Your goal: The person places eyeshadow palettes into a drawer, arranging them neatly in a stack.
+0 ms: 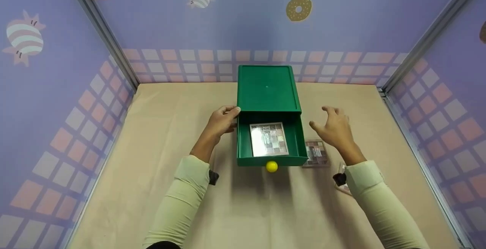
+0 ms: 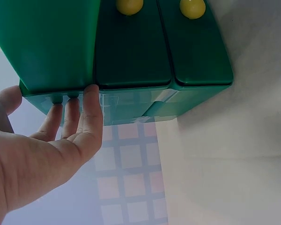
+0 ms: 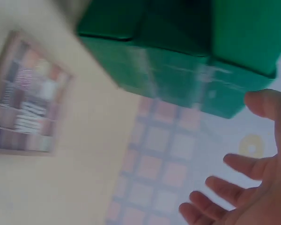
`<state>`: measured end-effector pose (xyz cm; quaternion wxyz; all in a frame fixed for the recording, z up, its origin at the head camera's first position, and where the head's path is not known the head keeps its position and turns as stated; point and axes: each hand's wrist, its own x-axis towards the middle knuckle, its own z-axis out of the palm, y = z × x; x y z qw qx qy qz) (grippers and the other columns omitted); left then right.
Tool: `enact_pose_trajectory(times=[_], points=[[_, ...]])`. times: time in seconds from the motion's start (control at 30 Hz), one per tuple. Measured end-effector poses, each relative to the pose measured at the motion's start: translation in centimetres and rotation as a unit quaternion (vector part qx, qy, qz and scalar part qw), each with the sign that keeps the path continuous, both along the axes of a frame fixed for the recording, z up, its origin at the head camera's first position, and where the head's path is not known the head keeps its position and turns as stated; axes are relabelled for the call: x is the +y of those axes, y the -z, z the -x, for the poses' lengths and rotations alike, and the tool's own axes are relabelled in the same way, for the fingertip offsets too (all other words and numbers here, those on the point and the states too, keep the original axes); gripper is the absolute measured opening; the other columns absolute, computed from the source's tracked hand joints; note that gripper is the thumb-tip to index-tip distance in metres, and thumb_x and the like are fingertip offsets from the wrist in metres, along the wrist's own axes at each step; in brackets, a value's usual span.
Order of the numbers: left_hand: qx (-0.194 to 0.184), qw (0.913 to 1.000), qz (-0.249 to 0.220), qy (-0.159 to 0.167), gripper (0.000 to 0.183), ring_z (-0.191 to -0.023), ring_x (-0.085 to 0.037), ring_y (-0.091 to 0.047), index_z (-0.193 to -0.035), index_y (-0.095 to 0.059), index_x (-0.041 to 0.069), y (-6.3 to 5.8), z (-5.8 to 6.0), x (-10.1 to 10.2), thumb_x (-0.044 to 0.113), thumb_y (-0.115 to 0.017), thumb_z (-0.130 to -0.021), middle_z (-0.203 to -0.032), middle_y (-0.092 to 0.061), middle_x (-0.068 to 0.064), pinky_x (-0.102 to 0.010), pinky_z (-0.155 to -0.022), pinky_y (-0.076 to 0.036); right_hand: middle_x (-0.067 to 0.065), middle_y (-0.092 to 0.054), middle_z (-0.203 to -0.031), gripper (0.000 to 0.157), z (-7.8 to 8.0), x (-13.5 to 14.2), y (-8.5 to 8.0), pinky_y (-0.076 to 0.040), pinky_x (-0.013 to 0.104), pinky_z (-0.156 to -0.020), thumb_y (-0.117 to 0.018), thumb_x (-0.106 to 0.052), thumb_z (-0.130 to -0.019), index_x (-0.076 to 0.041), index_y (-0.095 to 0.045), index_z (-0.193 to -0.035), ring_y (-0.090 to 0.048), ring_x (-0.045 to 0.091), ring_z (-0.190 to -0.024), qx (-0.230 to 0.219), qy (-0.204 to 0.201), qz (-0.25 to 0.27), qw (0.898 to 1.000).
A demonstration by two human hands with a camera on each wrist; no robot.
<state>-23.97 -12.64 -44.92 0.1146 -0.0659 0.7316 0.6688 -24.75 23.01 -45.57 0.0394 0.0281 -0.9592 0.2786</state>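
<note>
A green drawer cabinet (image 1: 267, 89) stands against the back wall with its top drawer (image 1: 271, 161) pulled out. Inside that drawer lies a square eyeshadow palette (image 1: 269, 139), glare on its cover. My left hand (image 1: 222, 122) holds the cabinet's left side near the front, thumb at the top edge and fingers against the side wall. To the right of the cabinet my right hand (image 1: 334, 127) hovers with fingers spread, touching nothing. Below it on the table lies a second palette (image 1: 317, 154), partly covered by the drawer. A third palette (image 1: 343, 184) is mostly hidden by the right wrist.
Two lower drawers (image 2: 131, 51) with yellow round knobs are closed under the open one. A yellow knob (image 1: 272, 166) sticks out from the open drawer's front. Beige cloth (image 1: 171, 127) covers the table, and patterned purple walls (image 1: 243, 21) enclose it on three sides.
</note>
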Motion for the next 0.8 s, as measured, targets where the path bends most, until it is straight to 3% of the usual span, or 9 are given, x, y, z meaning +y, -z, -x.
enact_pose_trajectory(times=[0.3, 0.5, 0.67, 0.8], points=[[0.006, 0.9999, 0.009, -0.004, 0.044, -0.117, -0.033, -0.068, -0.137, -0.058, 0.012, 0.2, 0.0, 0.0, 0.040, -0.056, -0.104, -0.138, -0.059, -0.013, -0.049, -0.105, -0.053, 0.034, -0.028, -0.155, 0.081, -0.9, -0.4, 4.7, -0.040, 0.068, -0.106, -0.066, -0.047, -0.094, 0.000, -0.037, -0.153, -0.039, 0.058, -0.132, -0.083, 0.078, -0.015, 0.993], [0.005, 0.9999, 0.007, -0.005, 0.042, -0.117, -0.034, -0.068, -0.136, -0.059, 0.011, 0.3, -0.2, 0.1, 0.039, -0.057, -0.104, -0.137, -0.060, -0.014, -0.052, -0.107, -0.051, 0.037, -0.027, -0.155, 0.087, -2.2, -0.9, 8.2, -0.039, 0.070, -0.107, -0.061, -0.053, -0.093, 0.002, -0.033, -0.155, -0.040, 0.059, -0.130, -0.143, 0.100, -0.039, 0.984], [0.009, 0.9999, 0.006, -0.007, 0.044, -0.117, -0.034, -0.068, -0.137, -0.058, 0.011, 0.3, -0.1, 0.0, 0.039, -0.057, -0.104, -0.137, -0.061, -0.015, -0.051, -0.107, -0.051, 0.038, -0.032, -0.147, 0.096, -3.0, -1.4, 10.6, -0.038, 0.073, -0.106, -0.075, -0.050, -0.085, 0.002, -0.033, -0.153, -0.042, 0.058, -0.125, -0.178, 0.112, -0.047, 0.977], [0.008, 0.9999, 0.004, -0.005, 0.045, -0.118, -0.034, -0.068, -0.139, -0.057, 0.011, 0.2, 0.0, -0.1, 0.040, -0.056, -0.105, -0.139, -0.060, -0.015, -0.052, -0.107, -0.050, 0.036, -0.039, -0.137, 0.098, -3.3, -1.8, 11.7, -0.039, 0.073, -0.103, -0.081, -0.046, -0.078, 0.004, -0.036, -0.149, -0.043, 0.055, -0.119, -0.193, 0.119, -0.055, 0.972]])
